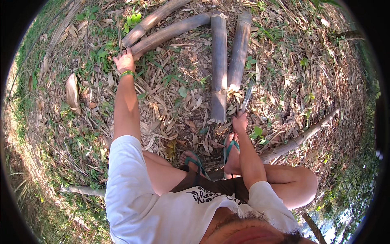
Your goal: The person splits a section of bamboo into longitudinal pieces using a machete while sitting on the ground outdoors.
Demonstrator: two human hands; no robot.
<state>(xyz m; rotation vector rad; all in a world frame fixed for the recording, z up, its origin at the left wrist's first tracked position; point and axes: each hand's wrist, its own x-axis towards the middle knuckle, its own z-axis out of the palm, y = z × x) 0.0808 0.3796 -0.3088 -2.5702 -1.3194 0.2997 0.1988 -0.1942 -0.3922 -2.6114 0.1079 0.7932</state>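
Observation:
My left hand point(124, 61) reaches far out to the left. Its fingers are closed at the near end of a long, brownish bamboo pole point(174, 32); part of the grip is hidden. Right beside those fingers, a thin stick point(119, 34) runs away from me. Close to my feet, my right hand point(240, 121) is closed round the handle of a long-bladed knife point(248, 94), its blade pointing away from me. Left of the blade lie two cut bamboo sections, a dark one point(219, 65) and a lighter one point(239, 51) with a splintered near end.
Another bamboo pole point(152, 22) lies beyond the long one. At the right, a bare branch point(302, 140) slants across the ground. Dry leaves and small green plants cover the soil, with a pale dry sheath point(72, 92) at the left. My sandalled feet point(231, 152) are just below the sections.

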